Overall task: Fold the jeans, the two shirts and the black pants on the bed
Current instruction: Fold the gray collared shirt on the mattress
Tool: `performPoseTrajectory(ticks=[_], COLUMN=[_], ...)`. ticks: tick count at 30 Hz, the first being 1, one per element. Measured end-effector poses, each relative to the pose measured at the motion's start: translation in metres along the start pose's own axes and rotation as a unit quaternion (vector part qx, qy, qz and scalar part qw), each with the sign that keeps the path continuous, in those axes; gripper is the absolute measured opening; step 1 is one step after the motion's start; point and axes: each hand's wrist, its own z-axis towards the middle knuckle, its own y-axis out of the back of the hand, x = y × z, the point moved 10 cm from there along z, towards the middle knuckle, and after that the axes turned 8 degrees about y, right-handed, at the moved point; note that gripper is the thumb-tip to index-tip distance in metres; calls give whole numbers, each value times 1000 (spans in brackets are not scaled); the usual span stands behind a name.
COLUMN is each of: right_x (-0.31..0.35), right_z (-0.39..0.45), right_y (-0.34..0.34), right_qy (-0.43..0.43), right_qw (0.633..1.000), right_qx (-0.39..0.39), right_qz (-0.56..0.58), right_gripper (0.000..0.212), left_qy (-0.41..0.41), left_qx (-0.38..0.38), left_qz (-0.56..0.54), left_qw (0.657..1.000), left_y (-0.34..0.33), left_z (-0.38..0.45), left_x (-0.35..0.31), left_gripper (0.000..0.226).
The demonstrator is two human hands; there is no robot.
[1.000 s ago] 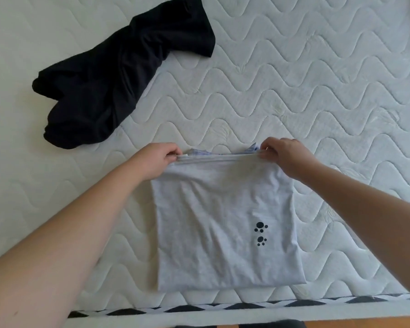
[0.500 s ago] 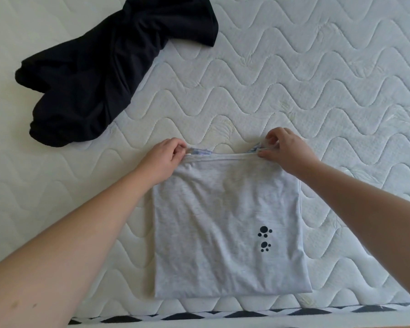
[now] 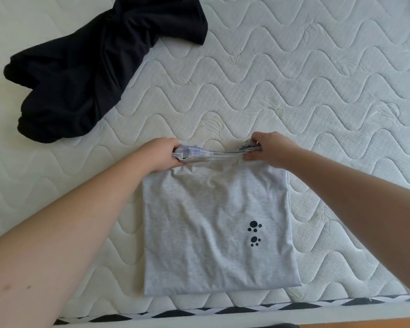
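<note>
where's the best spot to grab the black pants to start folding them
Judging by the heap, the black pants lie crumpled at the far left of the bed. The flat, squared end at upper right looks easiest: reach across from the near side and pinch its two corners, since the rounded left end is bunched.

- The bed (image 3: 305, 74) is a bare white mattress quilted in wavy lines, with a black-and-white patterned band along its near edge.
- A grey shirt (image 3: 213, 223) lies flat on the mattress close to that near edge, folded into a rough rectangle, with two small black paw prints toward its right side.
- A bit of blue checked cloth (image 3: 189, 149) peeks out at the shirt's far edge.
- The black pants (image 3: 85, 67) lie in a crumpled heap well beyond the shirt and to its left.
</note>
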Motion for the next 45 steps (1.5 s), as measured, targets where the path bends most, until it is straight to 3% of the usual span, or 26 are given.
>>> performPoseTrajectory(ticks=[6, 9, 12, 21, 28, 32, 35, 38, 41, 45], right_x=[5, 9, 15, 63, 115, 134, 135, 117, 83, 50], right_z=[-15, -25, -40, -139, -212, -232, -230, -214, -190, -171], right_y=[5, 10, 18, 91, 204, 222, 193, 127, 36, -72], right_qy=[8, 19, 33, 83, 121, 163, 201, 187, 147, 111], right_qw=[1000, 999, 996, 979, 944, 914, 881, 872, 897, 945], right_qx=[-11, -34, -79, -188, -305, -365, -402, -418, -384, -289], right_qz=[7, -12, -14, 8, -16, -72, -146, -173, -162, -106], right_gripper=[40, 38, 28, 12, 7, 8, 13, 5, 15, 37], left_qy=[6, 12, 2, -57, -68, -85, -115, -107, -93, -83], left_qx=[3, -9, -41, -110, -241, -333, -401, -405, -395, -318], left_qz=[-37, -17, -63, -111, -36, 4, 17, 68, 79, 64], left_qw=[999, 1000, 997, 986, 967, 939, 909, 905, 911, 942], left_y=[-3, -3, 8, 95, 214, 238, 210, 135, 41, -79], left_z=[-13, -18, -33, -154, -253, -274, -267, -230, -201, -170], left_x=[6, 2, -1, -29, -56, -57, -50, -33, -17, -3], left_gripper=[44, 32, 18, 16, 20, 20, 33, 47, 34, 48])
